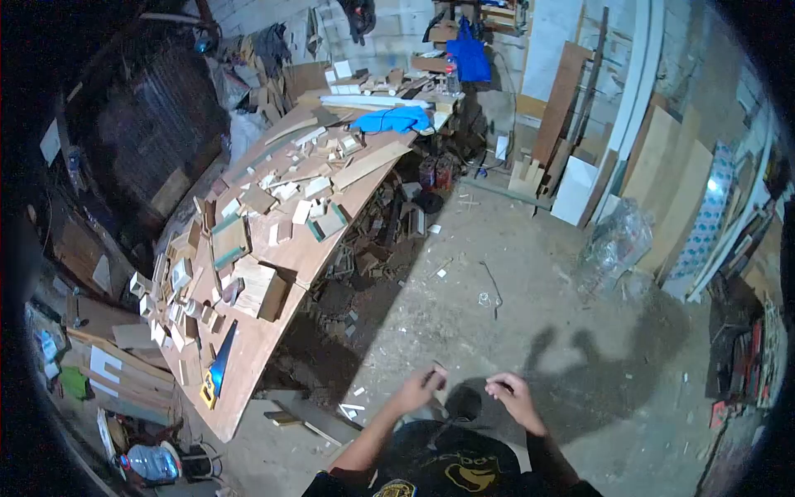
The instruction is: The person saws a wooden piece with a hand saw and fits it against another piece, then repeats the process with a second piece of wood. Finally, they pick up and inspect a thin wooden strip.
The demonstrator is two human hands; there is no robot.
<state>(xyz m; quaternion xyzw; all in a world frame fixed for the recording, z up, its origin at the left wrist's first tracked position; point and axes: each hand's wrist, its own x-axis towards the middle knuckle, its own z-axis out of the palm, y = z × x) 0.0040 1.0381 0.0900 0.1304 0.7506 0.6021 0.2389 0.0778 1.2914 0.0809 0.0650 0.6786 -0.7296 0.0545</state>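
Your left hand [421, 388] and right hand [512, 396] hover close together at six o'clock, just above your dark shirt [451, 464], fingers curled inward as if pinching something small; whether either one actually grips anything is too blurred to tell. Beneath them lies the dusty concrete floor [513, 248], with your shadow [596, 373] cast toward three o'clock. At nine o'clock stands a long plywood workbench [265, 331], running up toward eleven o'clock and littered with wood offcuts [290, 195]. On its near end rests a handsaw [219, 369] with a blue blade, beside an open wooden box [261, 288]. A blue cloth [391, 120] lies at the far end, at twelve o'clock. Boards [662, 182] lean against the wall at two o'clock.
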